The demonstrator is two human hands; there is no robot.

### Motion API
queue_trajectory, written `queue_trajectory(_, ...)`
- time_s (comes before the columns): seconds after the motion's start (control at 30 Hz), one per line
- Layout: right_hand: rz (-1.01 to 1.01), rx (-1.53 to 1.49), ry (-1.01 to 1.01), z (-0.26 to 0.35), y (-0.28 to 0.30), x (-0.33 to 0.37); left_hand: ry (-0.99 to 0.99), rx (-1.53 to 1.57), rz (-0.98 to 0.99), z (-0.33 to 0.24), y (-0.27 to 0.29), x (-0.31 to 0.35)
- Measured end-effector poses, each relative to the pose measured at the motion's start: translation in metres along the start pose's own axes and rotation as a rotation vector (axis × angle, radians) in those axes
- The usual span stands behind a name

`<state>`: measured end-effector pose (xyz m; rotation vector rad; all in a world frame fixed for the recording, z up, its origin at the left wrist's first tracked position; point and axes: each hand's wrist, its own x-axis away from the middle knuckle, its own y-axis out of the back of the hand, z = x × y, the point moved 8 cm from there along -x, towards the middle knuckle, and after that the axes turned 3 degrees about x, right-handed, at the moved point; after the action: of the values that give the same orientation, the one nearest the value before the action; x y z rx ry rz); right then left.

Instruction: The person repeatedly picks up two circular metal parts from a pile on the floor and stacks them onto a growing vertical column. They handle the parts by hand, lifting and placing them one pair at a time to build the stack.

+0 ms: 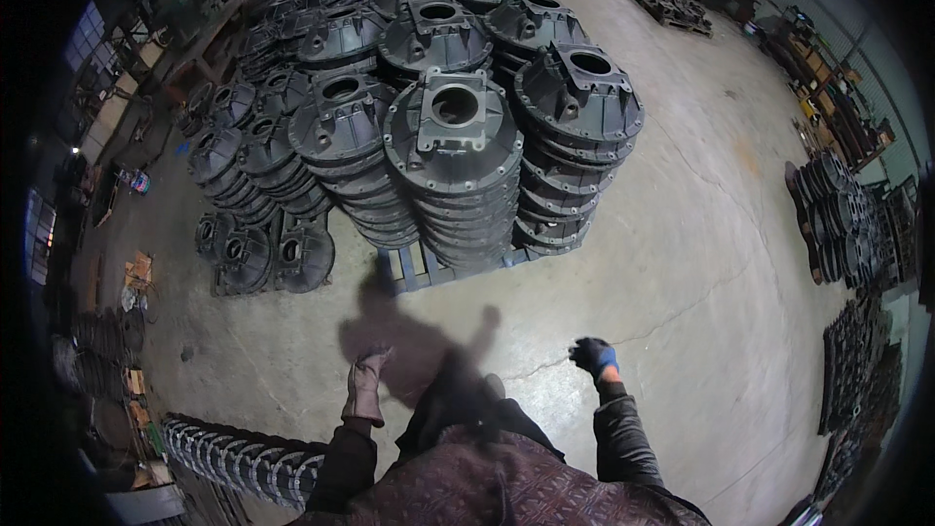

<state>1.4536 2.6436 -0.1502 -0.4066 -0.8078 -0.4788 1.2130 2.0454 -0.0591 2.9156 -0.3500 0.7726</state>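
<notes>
Bell housings [453,161] stood stacked on blue pallet [429,280], twelve o'clock. Person's gloved left hand [367,385] hung at seven, right hand [593,356] at five; fingers' spread couldn't be told.

Bell housings [458,170] of matt cast metal, top flange face [474,132] brighter and smoother, concrete floor [701,331] smooth with soft sheen, left glove [366,385] matt and leather-like, right glove [593,357] dull and cloth-like, torso garment [487,482] of patterned cloth.
</notes>
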Motion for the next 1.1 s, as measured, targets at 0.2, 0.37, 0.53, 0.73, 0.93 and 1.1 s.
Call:
queue_trajectory(0.2, -0.05, 0.12, 0.253, 0.227, -0.122, 0.006, -0.242, 0.103, 0.033, -0.133, -0.075, -0.116)
queue_trajectory(0.37, -0.192, 0.332, 0.583, 0.418, -0.171, 0.018, -0.534, 0.003, -0.037, -0.337, -0.161, -0.131)
queue_trajectory(0.53, -0.364, 0.567, 1.075, 0.626, -0.189, 0.021, -1.13, -0.624, -0.269, -0.501, -0.257, -0.165)
queue_trajectory(0.73, -0.362, 1.369, 1.1, 0.775, -0.239, -0.077, -0.762, -1.003, -0.523, -0.52, -0.32, -0.239)
queue_trajectory(0.93, 0.161, 1.263, 0.397, 0.766, -0.254, -0.19, -0.7, -1.299, -0.65, -0.514, -0.363, -0.262)
queue_trajectory(1.1, 0.454, 1.304, 0.725, 0.765, -0.278, -0.188, -0.607, -1.234, -0.685, -0.521, -0.368, -0.273)
